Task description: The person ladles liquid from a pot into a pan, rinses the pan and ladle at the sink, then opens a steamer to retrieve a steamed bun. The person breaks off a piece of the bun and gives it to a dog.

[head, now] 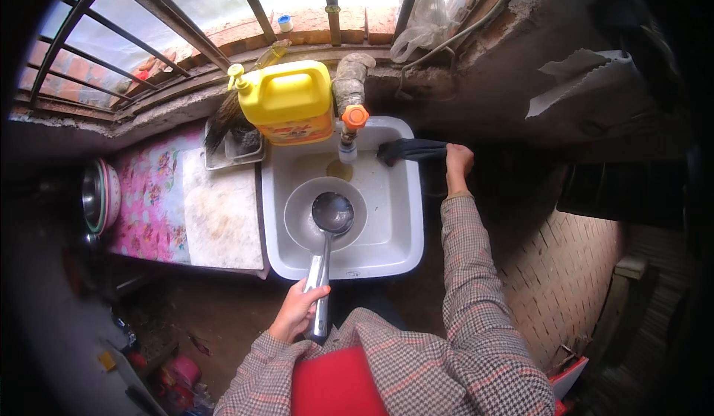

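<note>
My left hand [299, 311] grips the long handle of a metal ladle [333, 213] in front of the sink. The handle looks doubled, and I cannot tell whether a second utensil lies beneath it. The round ladle head is over a pale bowl [297, 227] inside the white sink [410, 232]. Off the sink's right rim, my right hand [459, 161] holds one end of a dark cloth [421, 150]. The cloth's other end hangs over the rim into the basin. A tap with an orange knob [355, 116] stands above the back of the sink.
A yellow jug with a pump [293, 101] stands behind the sink. To the left, a stained white cloth [223, 215] lies on a flowered cover [150, 193], with a tray [223, 162] and stacked basins [106, 196]. Window bars [332, 9] line the back; a woven panel [563, 271] is right.
</note>
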Demonstrator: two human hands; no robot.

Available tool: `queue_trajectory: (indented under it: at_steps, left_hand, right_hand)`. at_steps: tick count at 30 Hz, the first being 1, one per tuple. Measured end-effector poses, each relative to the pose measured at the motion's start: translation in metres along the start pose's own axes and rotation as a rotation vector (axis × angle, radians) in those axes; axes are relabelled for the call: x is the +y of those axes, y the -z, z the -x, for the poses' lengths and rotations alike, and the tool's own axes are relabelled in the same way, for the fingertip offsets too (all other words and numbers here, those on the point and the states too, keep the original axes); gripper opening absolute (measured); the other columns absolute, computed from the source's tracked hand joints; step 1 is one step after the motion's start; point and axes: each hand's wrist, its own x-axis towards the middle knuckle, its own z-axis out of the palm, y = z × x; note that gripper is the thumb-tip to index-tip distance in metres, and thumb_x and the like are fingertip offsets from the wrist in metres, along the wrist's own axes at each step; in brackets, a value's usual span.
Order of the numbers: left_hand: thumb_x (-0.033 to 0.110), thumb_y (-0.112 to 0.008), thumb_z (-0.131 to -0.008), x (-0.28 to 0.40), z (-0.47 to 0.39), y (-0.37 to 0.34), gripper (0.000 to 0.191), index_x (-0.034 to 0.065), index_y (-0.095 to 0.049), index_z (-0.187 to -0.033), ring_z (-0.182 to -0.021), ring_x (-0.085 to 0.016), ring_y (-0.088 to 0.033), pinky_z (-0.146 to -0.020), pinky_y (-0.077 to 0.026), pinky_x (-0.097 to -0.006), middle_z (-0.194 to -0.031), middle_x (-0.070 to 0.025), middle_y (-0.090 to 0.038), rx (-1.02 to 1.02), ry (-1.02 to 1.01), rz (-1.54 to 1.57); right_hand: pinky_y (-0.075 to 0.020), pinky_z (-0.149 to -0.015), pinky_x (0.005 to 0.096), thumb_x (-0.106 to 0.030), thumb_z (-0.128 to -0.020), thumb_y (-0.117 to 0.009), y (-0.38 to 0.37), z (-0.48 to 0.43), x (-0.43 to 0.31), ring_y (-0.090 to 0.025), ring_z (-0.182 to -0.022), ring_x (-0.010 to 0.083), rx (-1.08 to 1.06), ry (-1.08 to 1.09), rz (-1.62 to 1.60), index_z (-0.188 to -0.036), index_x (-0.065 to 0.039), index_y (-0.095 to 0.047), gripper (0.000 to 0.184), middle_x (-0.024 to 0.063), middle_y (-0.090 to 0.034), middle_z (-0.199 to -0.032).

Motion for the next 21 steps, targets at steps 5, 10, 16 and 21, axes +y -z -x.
queue_trajectory:
  at_steps: [5,10,16,21]
  left_hand:
    - [0.009,-0.064,-0.086,-0.002,-0.003,-0.003,0.018,0.0036,-0.050,-0.096,-0.043,-0.001,-0.039,-0.036,-0.025,-0.0155,-0.068,0.0015,-0.052,-0.026,-0.022,0.002]
    - [0.011,-0.064,-0.086,0.002,-0.006,-0.004,0.016,0.0046,-0.050,-0.092,-0.042,-0.001,-0.037,-0.035,-0.023,-0.0160,-0.065,0.0025,-0.051,-0.041,-0.034,-0.027]
    - [0.011,-0.065,-0.085,0.012,-0.014,-0.008,0.017,0.0063,-0.049,-0.087,-0.041,0.000,-0.035,-0.034,-0.022,-0.0161,-0.062,0.0038,-0.048,-0.098,-0.091,-0.022]
    - [0.012,-0.065,-0.086,0.016,-0.008,0.003,0.015,0.0065,-0.051,-0.086,-0.043,0.000,-0.036,-0.034,-0.021,-0.0158,-0.062,0.0048,-0.047,-0.098,-0.085,-0.035]
  right_hand:
    - [-0.0490,-0.087,0.0429,-0.030,-0.078,-0.070,0.015,0.028,-0.032,-0.060,-0.106,0.0306,0.019,0.364,0.369,-0.113,-0.011,-0.064,0.040,0.0128,-0.062,-0.116]
    - [-0.0493,-0.081,0.0406,-0.038,-0.078,-0.071,0.039,0.151,-0.165,-0.060,-0.096,0.0306,-0.440,0.938,-0.011,-0.120,-0.010,-0.059,0.051,0.0133,-0.060,-0.100]
    - [-0.0508,-0.076,0.0416,-0.024,-0.075,-0.073,0.032,0.194,-0.210,-0.060,-0.093,0.0339,-0.381,1.313,0.461,-0.100,-0.006,-0.061,0.033,0.0158,-0.056,-0.099]
    - [-0.0509,-0.075,0.0435,-0.013,-0.078,-0.065,0.034,0.196,-0.209,-0.061,-0.090,0.0342,-0.379,1.302,0.609,-0.091,-0.008,-0.060,0.015,0.0165,-0.057,-0.097]
